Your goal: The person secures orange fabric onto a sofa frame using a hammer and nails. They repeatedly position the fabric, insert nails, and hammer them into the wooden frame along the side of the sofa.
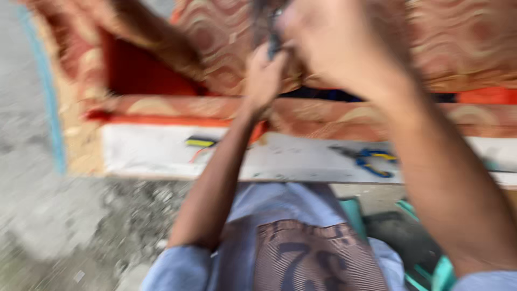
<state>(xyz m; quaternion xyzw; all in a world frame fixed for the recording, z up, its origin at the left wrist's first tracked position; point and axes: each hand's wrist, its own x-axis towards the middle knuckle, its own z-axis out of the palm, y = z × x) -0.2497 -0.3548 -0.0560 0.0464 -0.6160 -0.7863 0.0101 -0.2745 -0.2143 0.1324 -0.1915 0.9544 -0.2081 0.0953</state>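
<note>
Two hands work close together at patterned upholstery fabric [226, 37] | left hand [264, 78] clenched on the cloth edge | right hand [328, 43] grips a dark tool [273, 40], blurred | risk: tool slipping onto left fingers | blue-handled pliers [371, 160] lie on white board [301, 159]

No packages, labels, signs or screens can be made out in this blurred view. The only print in sight is a dark patch with large figures on the person's pale blue shirt [301, 253], at the bottom edge.
</note>
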